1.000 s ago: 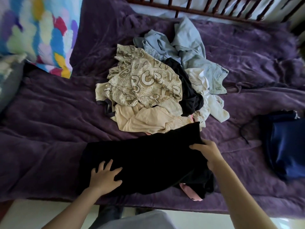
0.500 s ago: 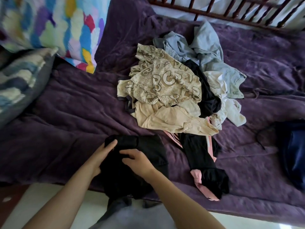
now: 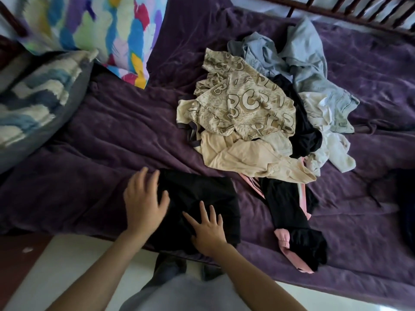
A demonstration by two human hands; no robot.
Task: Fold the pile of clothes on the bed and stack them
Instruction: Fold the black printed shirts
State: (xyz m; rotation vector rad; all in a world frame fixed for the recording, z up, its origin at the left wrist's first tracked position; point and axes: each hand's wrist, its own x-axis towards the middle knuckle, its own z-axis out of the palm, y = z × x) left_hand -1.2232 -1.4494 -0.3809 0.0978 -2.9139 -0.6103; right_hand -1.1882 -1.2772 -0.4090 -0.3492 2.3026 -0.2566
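Note:
A folded black garment [image 3: 202, 194] lies at the near edge of the purple bed [image 3: 112, 135]. My left hand [image 3: 143, 200] rests flat on its left side, fingers spread. My right hand [image 3: 207, 227] presses flat on its lower middle, fingers apart. Behind it lies the loose pile: a beige letter-print shirt [image 3: 242, 104], a cream top [image 3: 247, 158], light blue denim [image 3: 303, 61], a white garment [image 3: 330, 140] and a dark piece [image 3: 303, 129]. A black and pink garment [image 3: 292, 216] trails toward the bed's edge on the right.
A colourful pillow [image 3: 107, 32] and a blue-white patterned cushion [image 3: 33, 99] sit at the left. A dark blue item [image 3: 406, 212] lies at the right edge. A wooden rail [image 3: 350, 10] runs along the far side. White floor [image 3: 67, 272] shows below.
The black garment went from spread wide to folded into a compact square. Both hands moved left onto it and now lie flat. The black and pink garment underneath is uncovered.

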